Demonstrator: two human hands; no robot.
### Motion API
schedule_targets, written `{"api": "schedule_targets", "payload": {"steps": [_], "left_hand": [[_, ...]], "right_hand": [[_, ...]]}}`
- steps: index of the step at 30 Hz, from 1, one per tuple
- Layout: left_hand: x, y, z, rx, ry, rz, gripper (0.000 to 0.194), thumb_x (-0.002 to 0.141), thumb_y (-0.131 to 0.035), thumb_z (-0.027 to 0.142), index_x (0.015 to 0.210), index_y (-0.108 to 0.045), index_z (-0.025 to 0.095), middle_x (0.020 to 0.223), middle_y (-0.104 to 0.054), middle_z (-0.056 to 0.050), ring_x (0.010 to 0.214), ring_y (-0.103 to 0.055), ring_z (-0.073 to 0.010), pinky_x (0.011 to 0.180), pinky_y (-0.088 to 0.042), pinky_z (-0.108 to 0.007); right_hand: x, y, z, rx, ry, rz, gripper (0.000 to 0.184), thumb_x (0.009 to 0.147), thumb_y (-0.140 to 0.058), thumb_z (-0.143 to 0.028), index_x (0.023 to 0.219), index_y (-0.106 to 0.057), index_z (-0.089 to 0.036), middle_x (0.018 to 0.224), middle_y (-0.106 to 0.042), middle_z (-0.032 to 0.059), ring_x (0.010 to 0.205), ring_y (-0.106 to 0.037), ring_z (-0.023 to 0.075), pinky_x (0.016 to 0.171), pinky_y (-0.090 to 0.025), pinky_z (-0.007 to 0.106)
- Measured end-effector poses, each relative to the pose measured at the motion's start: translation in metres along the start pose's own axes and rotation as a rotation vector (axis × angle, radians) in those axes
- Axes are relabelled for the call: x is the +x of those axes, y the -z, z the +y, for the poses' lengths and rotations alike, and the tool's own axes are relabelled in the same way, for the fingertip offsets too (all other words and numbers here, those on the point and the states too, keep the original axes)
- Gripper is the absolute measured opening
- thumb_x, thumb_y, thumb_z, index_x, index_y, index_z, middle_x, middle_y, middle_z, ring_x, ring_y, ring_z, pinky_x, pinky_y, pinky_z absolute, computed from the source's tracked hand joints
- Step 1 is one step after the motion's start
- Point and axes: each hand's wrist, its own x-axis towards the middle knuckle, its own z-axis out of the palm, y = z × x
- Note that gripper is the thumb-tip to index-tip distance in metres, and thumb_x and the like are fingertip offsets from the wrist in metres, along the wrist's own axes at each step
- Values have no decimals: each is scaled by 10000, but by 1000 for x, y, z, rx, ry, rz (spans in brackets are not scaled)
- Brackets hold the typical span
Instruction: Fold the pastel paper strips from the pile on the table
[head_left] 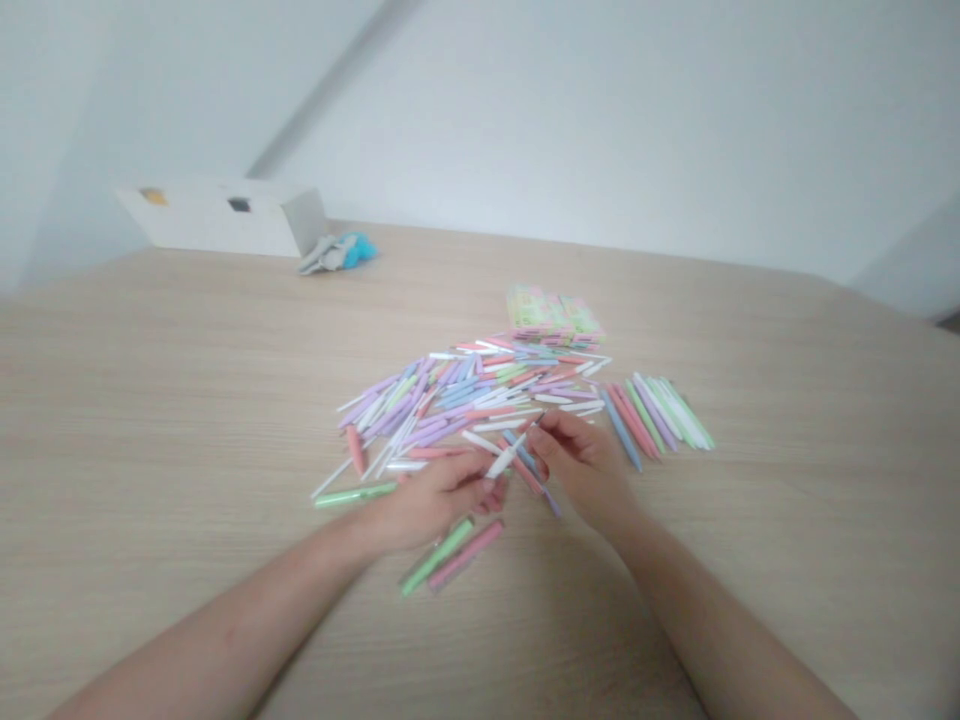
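Left hand (442, 492) gripping slim white pen (503, 461) | right hand (586, 468) pinching its narrow end | pale wood-grain table (187, 400)

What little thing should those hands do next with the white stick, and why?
Maybe the right hand should gently push the white stick toward the left hand, since the left holds its thicker part steady and the right seems to pinch near its dark tip.

The bare left forearm (240, 615) and right forearm (697, 595) taper toward bare fingers (568, 426).
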Motion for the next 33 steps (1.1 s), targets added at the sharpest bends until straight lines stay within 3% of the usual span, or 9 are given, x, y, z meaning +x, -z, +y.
{"api": "schedule_targets", "payload": {"steps": [4,7,11,14,19,28,33], "left_hand": [[0,1,-2,-31,53,41,265,895,-472,383,921,-590,147,838,-604,-42,800,-588,-161,700,-477,-259],[2,5,-11,-112,22,78,310,876,-498,433,948,-591,146,918,-609,-66,860,-599,-180,755,-482,-287],[4,8,-20,-139,13,107,347,870,-503,458,960,-596,136,936,-611,-86,859,-598,-184,791,-481,-317],[4,7,-18,-142,26,114,352,863,-513,462,972,-598,138,932,-607,-83,853,-600,-186,784,-484,-319],[4,6,-14,-150,46,116,345,868,-509,451,1000,-588,141,941,-594,-77,860,-603,-186,791,-487,-327],[4,8,-19,-136,46,112,332,884,-491,430,1014,-577,136,954,-595,-86,866,-605,-191,794,-487,-336],[5,7,-21,-161,41,104,332,881,-501,424,1018,-576,131,951,-588,-83,864,-603,-186,801,-485,-331]], "right_hand": [[7,8,0,-2,39,22,232,834,-548,-385,753,-610,-177,552,-486,-38,471,-434,81,448,-372,203],[19,27,3,5,19,160,298,860,-473,-415,884,-655,-180,736,-583,5,526,-487,89,474,-406,218],[41,56,17,-405,16,322,213,785,-538,-267,900,-687,-167,753,-664,26,636,-574,140,597,-454,255],[53,68,28,-745,55,173,217,752,-533,-185,866,-716,-166,852,-717,54,769,-615,174,720,-454,283],[64,69,36,-1093,24,-68,261,785,-508,-197,904,-740,-176,901,-733,57,821,-633,184,747,-428,274],[76,70,36,-1151,2,-239,218,763,-562,-233,843,-757,-183,827,-742,46,786,-640,189,691,-404,257],[79,72,37,-1157,5,-267,207,766,-566,-239,820,-760,-189,796,-738,42,758,-631,179,660,-392,245]]}}
